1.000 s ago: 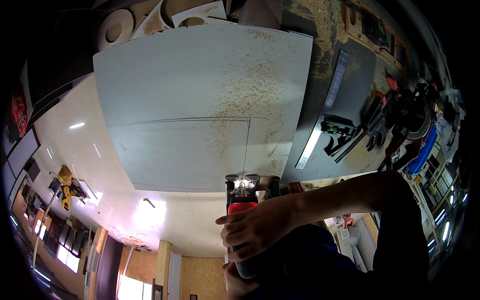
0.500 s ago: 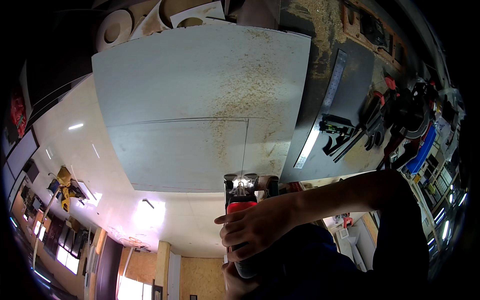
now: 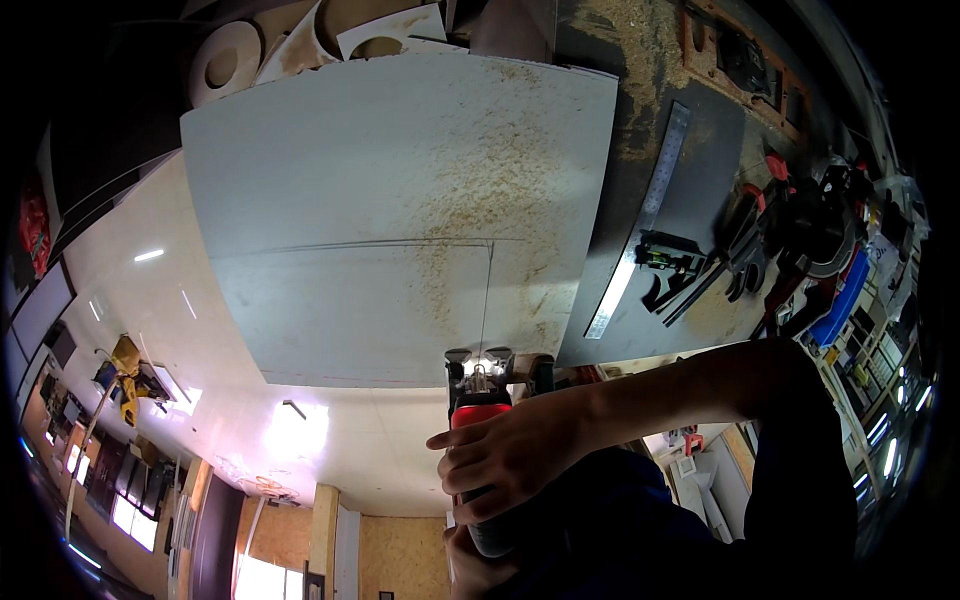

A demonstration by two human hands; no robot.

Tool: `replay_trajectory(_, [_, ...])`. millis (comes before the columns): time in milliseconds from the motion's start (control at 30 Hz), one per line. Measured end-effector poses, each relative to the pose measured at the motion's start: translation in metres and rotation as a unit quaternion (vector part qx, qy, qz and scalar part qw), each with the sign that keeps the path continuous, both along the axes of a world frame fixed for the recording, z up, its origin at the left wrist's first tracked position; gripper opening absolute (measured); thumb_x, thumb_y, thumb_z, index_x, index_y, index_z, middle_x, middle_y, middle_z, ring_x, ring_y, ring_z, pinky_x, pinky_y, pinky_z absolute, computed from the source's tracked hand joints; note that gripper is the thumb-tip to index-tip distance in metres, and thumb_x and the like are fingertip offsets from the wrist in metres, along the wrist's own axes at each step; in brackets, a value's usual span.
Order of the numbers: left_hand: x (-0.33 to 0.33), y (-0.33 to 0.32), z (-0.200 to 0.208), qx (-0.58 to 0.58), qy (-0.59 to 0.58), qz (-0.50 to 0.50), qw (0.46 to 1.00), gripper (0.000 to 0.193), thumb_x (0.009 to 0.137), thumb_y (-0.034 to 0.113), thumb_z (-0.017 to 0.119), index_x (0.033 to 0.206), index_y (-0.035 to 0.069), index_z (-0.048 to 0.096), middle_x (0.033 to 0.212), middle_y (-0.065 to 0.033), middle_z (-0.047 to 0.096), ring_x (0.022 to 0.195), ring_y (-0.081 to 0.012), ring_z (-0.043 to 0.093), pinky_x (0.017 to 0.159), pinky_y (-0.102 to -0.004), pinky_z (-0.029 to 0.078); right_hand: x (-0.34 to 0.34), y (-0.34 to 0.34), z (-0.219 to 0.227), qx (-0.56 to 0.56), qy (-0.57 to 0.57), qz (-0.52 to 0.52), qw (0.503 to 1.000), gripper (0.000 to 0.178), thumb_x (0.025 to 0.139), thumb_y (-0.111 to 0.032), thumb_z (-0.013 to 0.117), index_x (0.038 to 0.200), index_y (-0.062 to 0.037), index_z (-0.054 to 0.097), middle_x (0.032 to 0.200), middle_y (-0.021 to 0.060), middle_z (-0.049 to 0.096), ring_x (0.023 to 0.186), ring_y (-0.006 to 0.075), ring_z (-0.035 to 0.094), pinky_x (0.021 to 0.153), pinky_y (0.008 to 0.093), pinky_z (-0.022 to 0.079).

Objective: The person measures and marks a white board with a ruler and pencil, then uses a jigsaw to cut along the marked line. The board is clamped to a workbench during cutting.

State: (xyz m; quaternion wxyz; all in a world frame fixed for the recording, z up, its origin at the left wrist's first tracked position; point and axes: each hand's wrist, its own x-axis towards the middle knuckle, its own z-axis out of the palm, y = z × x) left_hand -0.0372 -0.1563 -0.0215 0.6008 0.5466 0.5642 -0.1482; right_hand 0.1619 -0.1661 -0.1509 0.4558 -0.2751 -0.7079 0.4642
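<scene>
A red and black jigsaw (image 3: 482,412) sits at the near edge of a pale grey panel (image 3: 330,180), its lamp lighting the front of its base. My right hand (image 3: 515,450) lies across the tool's top, fingers wrapped over its body. Lower down, my left hand (image 3: 475,562) closes round the rear of the jigsaw; most of it is hidden under the tool and right hand. A thin pencil line (image 3: 487,300) runs from the jigsaw's front to a corner, where it meets a line crossing leftward. Sawdust (image 3: 495,185) is scattered over the panel. The blade cannot be made out clearly.
Right of the panel lie a steel ruler (image 3: 640,220), a small black tool with a green part (image 3: 672,262) and several black clamps (image 3: 745,245). Offcuts (image 3: 395,30) and a ring-shaped piece (image 3: 225,62) rest at the far edge. A glossy light surface (image 3: 200,290) extends left.
The view has shifted very slightly. Measured against the panel's near edge, the jigsaw seems a touch further forward along the line. Both hands keep the same grip.
</scene>
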Motion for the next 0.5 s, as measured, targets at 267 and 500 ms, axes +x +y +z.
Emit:
replay_trajectory(267, [0.0078,0.0034,0.0035,0.000,0.002,0.011,1.000,0.042,0.067,0.011,0.073,0.106,0.002,0.063,0.092,-0.0102,0.068,0.083,-0.0214,0.068,0.073,-0.0341,0.053,0.0004,0.0009,-0.0001,-0.003,0.005,0.000,1.000,0.071,0.069,0.007,0.081,0.127,-0.0167,0.049,0.113,0.0043,0.060,0.119,0.0258,0.060,0.115,0.0559,0.042])
replay_trajectory(500, [0.0110,0.0051,0.0058,0.001,0.008,0.017,1.000,0.035,0.068,0.011,0.073,0.100,0.001,0.063,0.085,-0.0097,0.067,0.076,-0.0201,0.067,0.069,-0.0343,0.053,0.0033,0.0023,0.0005,-0.002,0.005,-0.003,1.000,0.069,0.069,0.008,0.080,0.126,-0.0163,0.050,0.112,0.0041,0.060,0.117,0.0254,0.060,0.115,0.0556,0.042])
